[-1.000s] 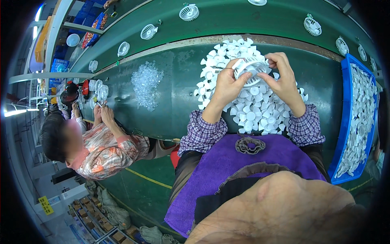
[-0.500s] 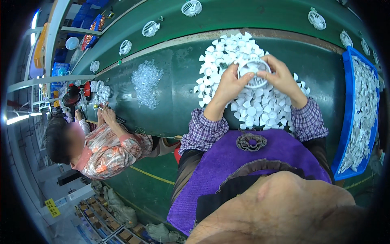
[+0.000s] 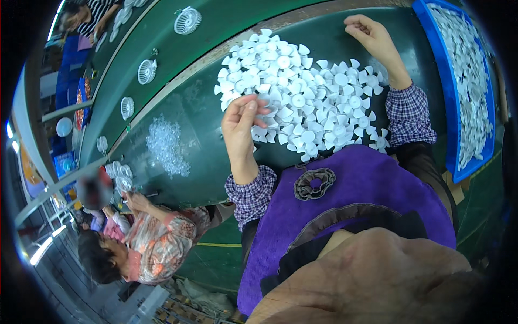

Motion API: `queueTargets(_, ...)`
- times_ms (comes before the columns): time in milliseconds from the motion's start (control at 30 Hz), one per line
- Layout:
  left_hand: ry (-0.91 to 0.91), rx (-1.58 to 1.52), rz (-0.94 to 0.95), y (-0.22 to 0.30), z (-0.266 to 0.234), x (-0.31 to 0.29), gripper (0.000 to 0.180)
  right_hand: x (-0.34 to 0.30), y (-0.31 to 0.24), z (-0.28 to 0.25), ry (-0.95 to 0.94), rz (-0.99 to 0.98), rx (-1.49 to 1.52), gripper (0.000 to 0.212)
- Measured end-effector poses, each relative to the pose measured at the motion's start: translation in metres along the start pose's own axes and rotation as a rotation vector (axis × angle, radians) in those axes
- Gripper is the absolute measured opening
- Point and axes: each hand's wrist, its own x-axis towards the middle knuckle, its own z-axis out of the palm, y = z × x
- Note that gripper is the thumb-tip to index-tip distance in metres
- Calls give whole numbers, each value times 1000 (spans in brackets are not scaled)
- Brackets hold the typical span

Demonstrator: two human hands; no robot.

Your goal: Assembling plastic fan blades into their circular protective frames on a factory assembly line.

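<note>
A dark green worktop (image 3: pixel 204 132) stretches beneath the left grip (image 3: pixel 240 121), with a green belt (image 3: pixel 167 51) running beyond. Nearer than that grip lies green floor (image 3: pixel 214 260); far left of it, strip lights (image 3: pixel 47 245) glow.

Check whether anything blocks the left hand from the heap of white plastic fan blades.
Nothing visible does: the left hand overlaps the near left edge of the heap of white plastic fan blades in view; contact is unclear.

Free lane: green surface (image 3: pixel 204 148) between clear-piece heap (image 3: pixel 168 147) and white fan-blade pile (image 3: pixel 307 97); left grip (image 3: pixel 245 114) obstructs its pile side. Second free strip: between right grip (image 3: pixel 371 36) and blue tray (image 3: pixel 452 110), whose wall bars passage farther right.
</note>
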Motion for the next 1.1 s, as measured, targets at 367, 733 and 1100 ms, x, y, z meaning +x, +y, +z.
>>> queueTargets(367,4,-34,-21,1,13,3,14,-47,-37,-5,-372,-115,-474,26)
queueTargets(733,-9,18,48,22,-14,11,15,-26,-57,-16,-154,2,-223,17)
queueTargets(1100,170,47,-55,48,-73,146,30,-18,-60,12,-46,-266,-642,34)
